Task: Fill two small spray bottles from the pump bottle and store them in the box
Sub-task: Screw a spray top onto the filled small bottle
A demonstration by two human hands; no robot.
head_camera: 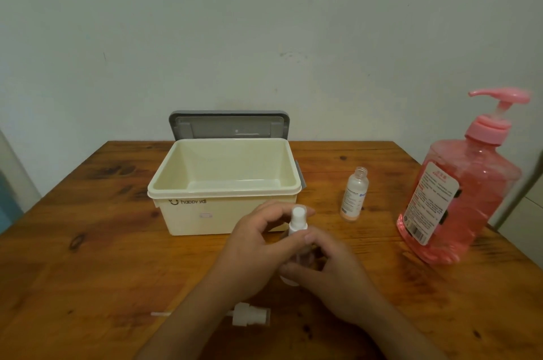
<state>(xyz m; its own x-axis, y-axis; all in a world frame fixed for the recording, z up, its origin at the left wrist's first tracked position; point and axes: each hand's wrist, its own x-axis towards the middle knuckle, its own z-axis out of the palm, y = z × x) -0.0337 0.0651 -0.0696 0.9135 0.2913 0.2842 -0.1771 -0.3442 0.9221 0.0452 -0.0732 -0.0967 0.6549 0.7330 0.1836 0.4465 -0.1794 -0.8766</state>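
A small clear spray bottle [296, 245] with a white spray head stands upright in front of the box. My left hand [258, 245] has its fingers around the spray head at the top. My right hand [329, 268] grips the bottle's body lower down. A second small bottle [354, 193], labelled and without a cap, stands on the table to the right of the box. A loose white spray head [249, 314] with its dip tube lies on the table near me. The big pink pump bottle [458, 192] stands at the right. The cream box [223, 189] is empty, its grey lid [229, 123] open behind it.
Everything sits on a wooden table [102, 257] pushed against a pale wall. The table's right edge runs close behind the pump bottle.
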